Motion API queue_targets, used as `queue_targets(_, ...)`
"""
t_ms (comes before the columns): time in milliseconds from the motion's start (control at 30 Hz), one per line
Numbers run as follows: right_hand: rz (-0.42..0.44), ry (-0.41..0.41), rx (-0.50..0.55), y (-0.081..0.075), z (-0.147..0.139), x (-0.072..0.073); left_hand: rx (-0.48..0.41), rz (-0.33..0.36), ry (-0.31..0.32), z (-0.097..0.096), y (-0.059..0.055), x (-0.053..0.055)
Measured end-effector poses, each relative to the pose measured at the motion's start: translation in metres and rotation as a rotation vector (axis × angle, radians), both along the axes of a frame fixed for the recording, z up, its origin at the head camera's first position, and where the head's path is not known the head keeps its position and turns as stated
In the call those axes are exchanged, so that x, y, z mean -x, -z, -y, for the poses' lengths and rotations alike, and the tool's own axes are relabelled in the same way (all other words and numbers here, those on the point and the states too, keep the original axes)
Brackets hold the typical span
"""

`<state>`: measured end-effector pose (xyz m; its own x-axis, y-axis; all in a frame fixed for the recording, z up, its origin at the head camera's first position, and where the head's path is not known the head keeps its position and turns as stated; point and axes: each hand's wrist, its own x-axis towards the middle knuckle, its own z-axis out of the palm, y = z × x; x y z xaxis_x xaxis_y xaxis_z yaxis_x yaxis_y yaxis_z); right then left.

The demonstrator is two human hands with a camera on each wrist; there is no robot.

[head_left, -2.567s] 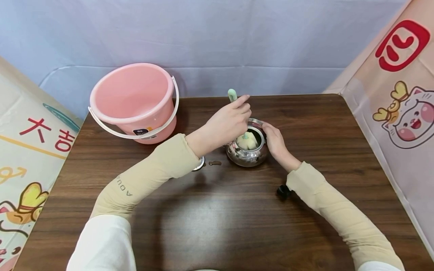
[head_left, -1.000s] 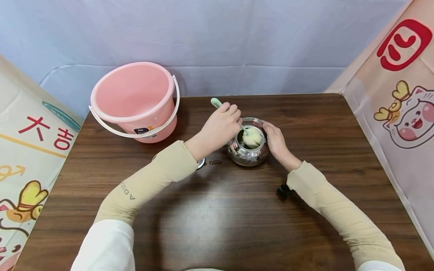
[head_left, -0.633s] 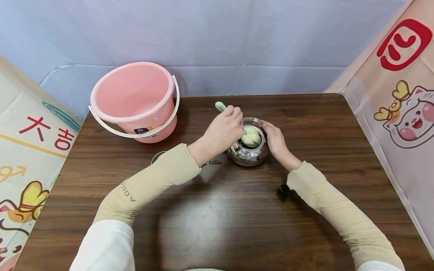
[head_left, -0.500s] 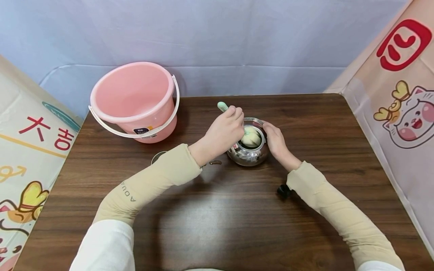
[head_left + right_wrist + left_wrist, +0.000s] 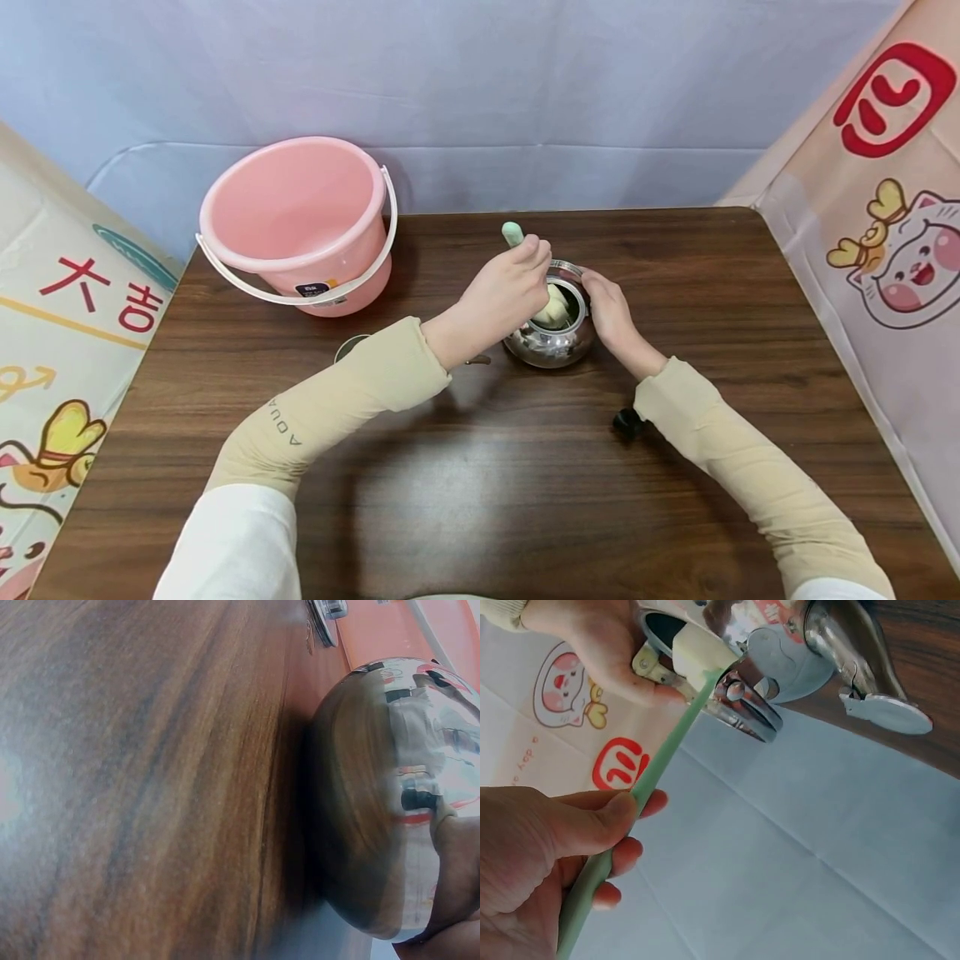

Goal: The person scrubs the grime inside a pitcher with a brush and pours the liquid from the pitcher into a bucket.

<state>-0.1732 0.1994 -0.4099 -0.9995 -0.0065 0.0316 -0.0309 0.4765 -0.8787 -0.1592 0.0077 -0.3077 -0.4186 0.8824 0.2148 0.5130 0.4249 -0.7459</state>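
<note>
In the head view, my left hand [image 5: 506,292] grips the pale green handle [image 5: 513,234] of a sponge brush above a shiny metal teapot. The pale sponge head [image 5: 553,309] is inside the teapot's round mouth. The left wrist view shows thumb and fingers closed on the brush handle [image 5: 654,769]. My right hand [image 5: 611,312] holds the teapot [image 5: 551,350] by its right side, by the handle mount. In the right wrist view, fingers [image 5: 457,855] curve against the polished belly. The spout [image 5: 859,649] shows in the left wrist view.
A pink bucket [image 5: 300,212] with a white handle stands at the back left of the wooden table [image 5: 450,483]. A round metal-rimmed thing [image 5: 349,344] lies partly under the left sleeve. Small wet spots [image 5: 478,360] lie left of the teapot. Something small and black [image 5: 627,423] sits by the right cuff.
Over the last second my left hand moves right over the teapot's mouth, and the brush handle swings right and more upright. The sponge shifts inside the opening. My right hand and the teapot stay put.
</note>
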Motion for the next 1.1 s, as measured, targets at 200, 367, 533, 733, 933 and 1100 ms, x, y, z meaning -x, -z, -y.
queue_targets(200, -0.011, -0.002, 0.015, 0.001, 0.001, 0.0, 0.026, 0.027, 0.025, 0.0, -0.005, 0.001)
queue_targets(367, -0.039, 0.005, 0.05, 0.002, 0.002, 0.001, 0.037, 0.087, 0.039, 0.0, -0.009, 0.004)
queue_targets(533, -0.04, 0.012, 0.022, 0.001, 0.003, 0.0, 0.038, 0.141, 0.058, 0.0, -0.013, 0.01)
queue_targets(733, -0.052, -0.004, 0.041, -0.001, 0.003, -0.001, 0.02, 0.23, 0.066, 0.0, -0.017, 0.016)
queue_targets(933, -0.048, 0.003, 0.055, 0.001, 0.003, -0.001, -0.015, 0.286, 0.087, 0.0, -0.018, 0.023)
queue_targets(1100, -0.05, 0.003, 0.046, 0.001, 0.002, -0.001, -0.019, 0.31, 0.091, 0.0, -0.018, 0.025)
